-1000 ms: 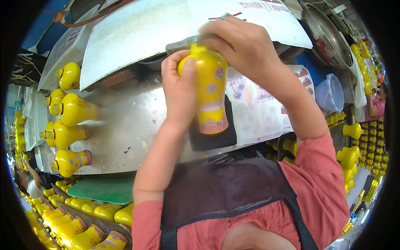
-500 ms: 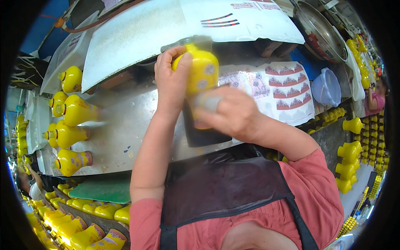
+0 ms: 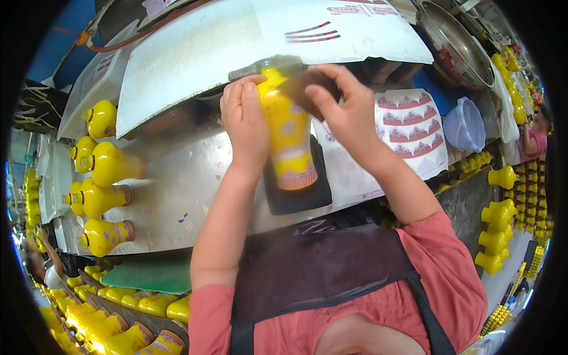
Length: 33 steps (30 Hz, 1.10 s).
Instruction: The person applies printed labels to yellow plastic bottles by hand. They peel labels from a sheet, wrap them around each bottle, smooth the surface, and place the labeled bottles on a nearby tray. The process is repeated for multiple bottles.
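Observation:
A yellow vase-shaped bottle (image 3: 289,142) with floral decals and a patterned pink band round its base lies on a dark pad (image 3: 299,204), its neck pointing away from me. My left hand (image 3: 244,118) grips it along the left side near the shoulder. In my right hand (image 3: 353,109) a brown flat piece (image 3: 306,89) is pinched between thumb and fingers, over the bottle's upper right side. That piece is blurred, and its exact kind cannot be made out. A decal sheet (image 3: 411,125) with rows of scalloped bands lies right of the bottle.
Several yellow bottles (image 3: 106,197) lie at the metal table's left. A white board (image 3: 236,35) bearing three thin dark strips spans the back. At the right are a pale blue bucket (image 3: 464,125) and a large metal basin (image 3: 452,44). More bottles (image 3: 154,303) fill racks below left.
My right hand has moved up and away from the bottle's lower part to its shoulder, uncovering the pink base band. My left hand stays on the bottle.

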Each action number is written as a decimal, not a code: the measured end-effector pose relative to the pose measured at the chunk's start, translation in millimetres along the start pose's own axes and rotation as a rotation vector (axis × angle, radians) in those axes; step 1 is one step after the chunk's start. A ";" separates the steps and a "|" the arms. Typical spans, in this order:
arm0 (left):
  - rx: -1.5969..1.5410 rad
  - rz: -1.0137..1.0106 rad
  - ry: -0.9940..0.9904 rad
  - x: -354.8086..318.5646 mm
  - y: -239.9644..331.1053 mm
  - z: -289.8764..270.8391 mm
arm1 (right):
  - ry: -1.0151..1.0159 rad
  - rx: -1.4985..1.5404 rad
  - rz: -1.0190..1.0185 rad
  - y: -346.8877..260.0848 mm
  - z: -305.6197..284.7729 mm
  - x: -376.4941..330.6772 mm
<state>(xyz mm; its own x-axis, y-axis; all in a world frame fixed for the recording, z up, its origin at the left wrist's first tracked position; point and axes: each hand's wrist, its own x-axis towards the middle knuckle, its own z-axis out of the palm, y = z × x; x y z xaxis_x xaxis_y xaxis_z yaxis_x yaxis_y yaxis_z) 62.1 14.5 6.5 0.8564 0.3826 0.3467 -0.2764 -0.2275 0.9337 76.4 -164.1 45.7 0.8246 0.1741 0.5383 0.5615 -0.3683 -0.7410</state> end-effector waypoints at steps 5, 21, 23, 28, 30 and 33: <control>-0.350 -0.198 -0.044 -0.6 0.4 -5.1 | -0.015 -0.274 -0.525 -15.7 -8.3 5.7; -0.755 -0.671 -0.249 -24.3 25.6 -35.5 | -0.065 -0.244 -0.548 -28.2 -3.8 -70.2; -0.680 -0.605 -0.184 -26.4 33.2 -44.6 | -0.026 -0.262 -0.490 -26.8 -4.5 -75.1; -0.728 -0.599 -0.220 -35.4 22.9 -25.5 | -0.274 -0.080 -0.382 -30.8 -19.5 -87.3; -0.708 -0.630 -0.208 -42.9 20.3 -18.2 | -0.259 0.120 -0.075 -24.3 -25.6 -85.6; -0.663 -0.603 -0.281 -39.7 26.2 -25.9 | -0.277 0.388 0.411 4.2 -59.2 -68.6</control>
<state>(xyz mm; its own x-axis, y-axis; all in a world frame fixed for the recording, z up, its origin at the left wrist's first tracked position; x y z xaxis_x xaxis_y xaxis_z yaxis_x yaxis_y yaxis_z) 9.6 16.6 19.5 0.9859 0.0200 -0.1660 0.1305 0.5287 0.8387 18.1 -231.6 29.5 0.9365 0.3382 0.0925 0.1359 -0.1067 -0.9850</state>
